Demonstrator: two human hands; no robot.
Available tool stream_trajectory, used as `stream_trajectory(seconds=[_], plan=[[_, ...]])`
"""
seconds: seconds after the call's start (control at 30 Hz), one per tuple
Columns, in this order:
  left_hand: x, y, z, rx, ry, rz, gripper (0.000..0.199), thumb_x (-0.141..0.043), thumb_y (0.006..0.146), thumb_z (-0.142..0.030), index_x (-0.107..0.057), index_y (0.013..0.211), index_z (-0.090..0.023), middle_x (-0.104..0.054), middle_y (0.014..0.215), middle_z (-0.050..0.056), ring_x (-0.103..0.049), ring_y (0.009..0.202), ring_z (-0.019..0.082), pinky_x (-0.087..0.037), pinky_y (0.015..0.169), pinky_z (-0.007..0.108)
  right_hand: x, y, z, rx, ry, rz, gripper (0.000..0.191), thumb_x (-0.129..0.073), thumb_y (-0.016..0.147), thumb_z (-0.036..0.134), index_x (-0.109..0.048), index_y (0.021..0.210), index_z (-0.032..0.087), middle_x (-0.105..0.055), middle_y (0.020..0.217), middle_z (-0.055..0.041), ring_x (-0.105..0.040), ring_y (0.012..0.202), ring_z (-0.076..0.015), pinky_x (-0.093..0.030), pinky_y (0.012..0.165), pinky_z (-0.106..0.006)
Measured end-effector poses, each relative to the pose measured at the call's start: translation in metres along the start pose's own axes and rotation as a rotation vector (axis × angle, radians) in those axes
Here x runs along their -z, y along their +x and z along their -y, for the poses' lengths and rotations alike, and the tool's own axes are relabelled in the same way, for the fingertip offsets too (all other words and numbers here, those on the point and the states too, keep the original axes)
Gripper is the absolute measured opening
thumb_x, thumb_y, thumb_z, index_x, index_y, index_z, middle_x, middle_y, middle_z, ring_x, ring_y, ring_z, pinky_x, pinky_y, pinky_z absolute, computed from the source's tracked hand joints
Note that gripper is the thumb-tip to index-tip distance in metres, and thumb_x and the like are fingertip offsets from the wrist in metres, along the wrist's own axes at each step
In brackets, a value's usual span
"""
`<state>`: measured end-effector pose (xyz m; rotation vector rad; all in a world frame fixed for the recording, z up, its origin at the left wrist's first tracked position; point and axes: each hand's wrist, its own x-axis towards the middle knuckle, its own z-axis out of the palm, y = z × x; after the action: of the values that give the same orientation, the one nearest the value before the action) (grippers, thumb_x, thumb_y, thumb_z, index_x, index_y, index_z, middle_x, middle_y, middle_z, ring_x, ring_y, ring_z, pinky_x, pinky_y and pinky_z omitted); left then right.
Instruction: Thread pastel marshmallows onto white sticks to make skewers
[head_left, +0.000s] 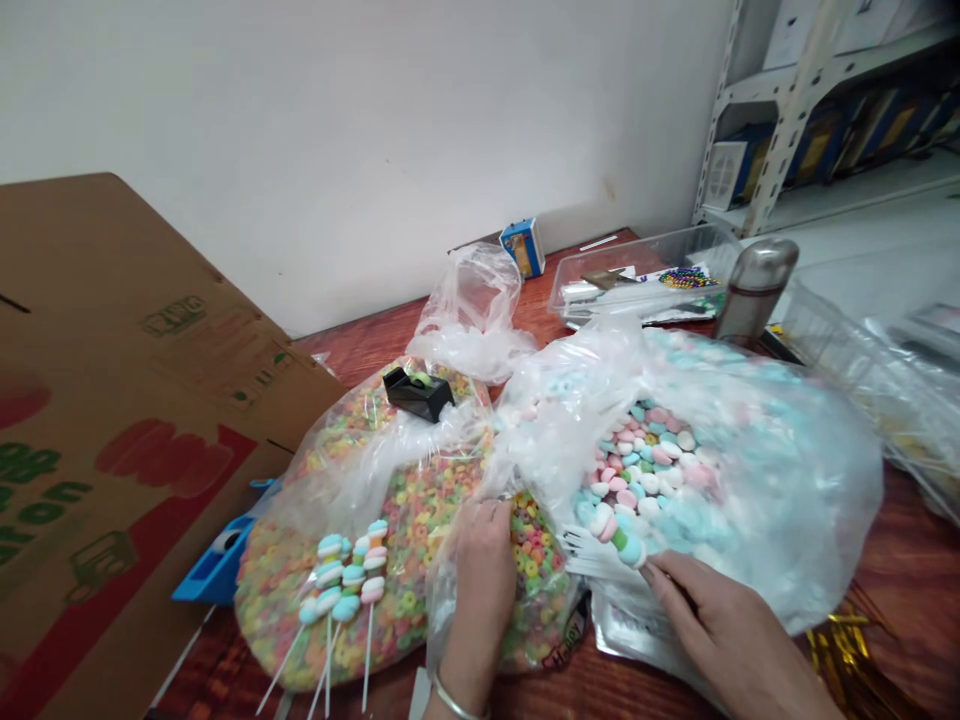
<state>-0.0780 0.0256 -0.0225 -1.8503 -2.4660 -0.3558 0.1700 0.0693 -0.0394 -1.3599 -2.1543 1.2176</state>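
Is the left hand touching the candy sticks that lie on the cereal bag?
Apart: the head view shows a strip of the cereal bag between the left hand and the nearest candy stick.

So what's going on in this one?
A person's right hand holds a candy skewer in front of an open bag of pastel sweets. The left hand is at the opening of a bag of colourful rings, its fingertips hidden. More skewers lie on the rings' bag.
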Motion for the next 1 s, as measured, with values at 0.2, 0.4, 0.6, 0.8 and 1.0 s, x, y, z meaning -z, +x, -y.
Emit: stream_trajectory(seconds=[0.2,0.4,0.6,0.8,1.0], plan=[[0.006,0.004,0.0,-0.016,-0.024,0.059,0.028,-0.043,0.085,-0.005,-0.065,0.094,-0.019,-0.065,0.099,0.008,-0.056,0.1,0.024,-0.044,0.091,0.038,0.001,-0.002,0.001,0.006,-0.032,0.041,0.038,-0.029,0.098,0.046,-0.06,0.088,0.027,-0.068,0.087,-0.0028,-0.063,0.082,-0.0227,-0.04,0.072,-0.032],[0.009,0.003,-0.001,0.082,-0.113,-0.016,0.017,-0.048,0.084,-0.011,-0.062,0.078,-0.019,-0.064,0.09,0.009,-0.058,0.092,0.027,-0.044,0.083,0.041,-0.008,-0.006,0.005,0.076,-0.087,0.064,0.036,-0.03,0.099,0.039,-0.06,0.085,0.026,-0.068,0.084,-0.002,-0.065,0.079,-0.0209,-0.042,0.069,-0.029],[0.012,0.001,-0.016,0.412,-1.059,0.086,0.011,-0.067,0.078,-0.028,-0.066,0.08,-0.018,-0.068,0.078,0.004,-0.063,0.074,0.02,-0.051,0.072,0.032,-0.016,-0.006,0.015,0.151,-0.114,0.054,0.033,-0.031,0.099,0.035,-0.058,0.083,0.026,-0.068,0.083,-0.0004,-0.065,0.078,-0.0196,-0.043,0.068,-0.028],[0.009,-0.006,-0.031,0.638,-1.717,0.257,0.025,-0.081,0.069,-0.029,-0.066,0.08,-0.013,-0.064,0.066,0.001,-0.058,0.056,0.008,-0.05,0.058,0.019,-0.021,-0.006,0.016,0.167,-0.141,0.039,0.033,-0.03,0.1,0.034,-0.057,0.082,0.026,-0.067,0.08,0.0005,-0.065,0.075,-0.0193,-0.043,0.065,-0.028],[0.009,-0.009,-0.039,0.685,-1.717,0.194,0.031,-0.085,0.062,-0.026,-0.071,0.085,-0.013,-0.066,0.072,0.002,-0.06,0.061,0.01,-0.052,0.061,0.021,-0.02,-0.008,0.013,0.159,-0.213,-0.002,0.031,-0.032,0.099,0.032,-0.057,0.082,0.028,-0.067,0.079,0.0022,-0.067,0.073,-0.0185,-0.041,0.062,-0.028]])
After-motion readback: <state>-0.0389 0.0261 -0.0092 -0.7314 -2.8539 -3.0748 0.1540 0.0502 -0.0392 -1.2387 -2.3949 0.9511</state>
